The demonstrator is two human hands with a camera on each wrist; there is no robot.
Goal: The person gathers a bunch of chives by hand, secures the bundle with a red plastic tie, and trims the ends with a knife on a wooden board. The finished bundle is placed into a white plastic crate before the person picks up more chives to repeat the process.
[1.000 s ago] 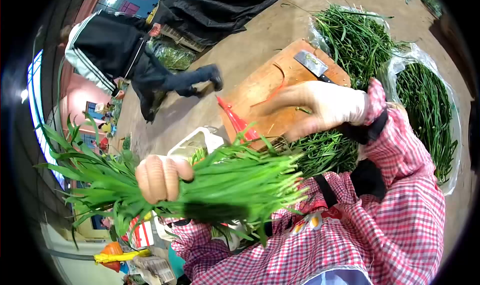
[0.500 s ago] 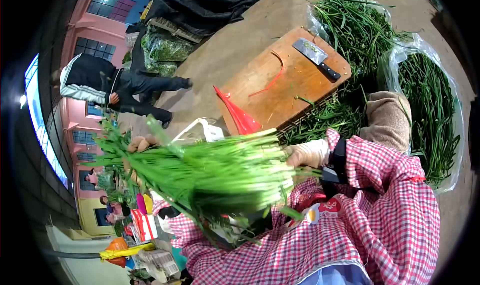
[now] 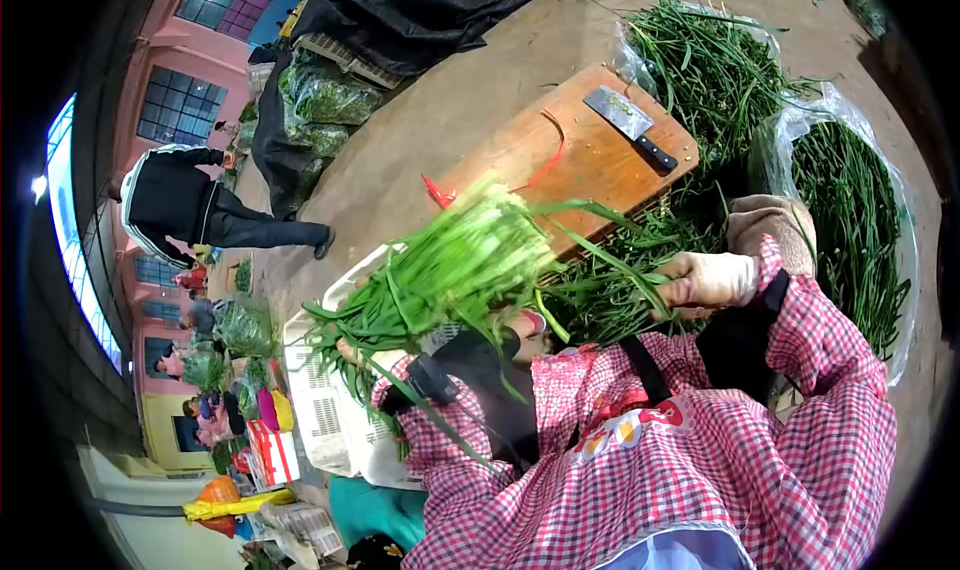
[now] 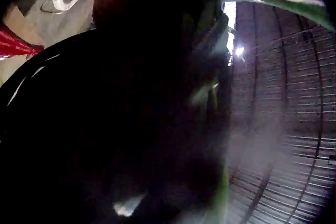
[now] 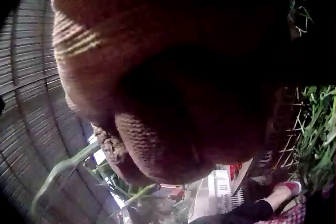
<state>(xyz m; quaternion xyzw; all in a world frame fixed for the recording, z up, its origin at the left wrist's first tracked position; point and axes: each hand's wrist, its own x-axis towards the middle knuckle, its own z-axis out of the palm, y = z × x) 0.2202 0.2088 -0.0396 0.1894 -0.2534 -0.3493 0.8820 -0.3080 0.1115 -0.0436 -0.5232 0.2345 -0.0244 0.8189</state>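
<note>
Head view: we see the left hand (image 3: 352, 352) low at the left, its forearm reaching out from the body, gripping a bundle of long green stalks (image 3: 450, 260); leaves cover much of its fingers. The bundle is held over a white crate (image 3: 320, 410), tilted, with pale ends towards the wooden board (image 3: 585, 155) and leaf tips drooping back past the wrist. The right hand (image 3: 700, 278) is raised at the other side, elbow bent, fingers curled and pinching a few loose strands (image 3: 625, 266). A cleaver (image 3: 622, 113) lies on the board.

Left wrist view: mostly dark. We note a checked sleeve at top right and part of the crate at upper left; we cannot make out the finger pose here.

Right wrist view: we find the curled fingers filling the upper part, strands sticking out below them, and greens (image 5: 317, 137) at the right edge.
</note>
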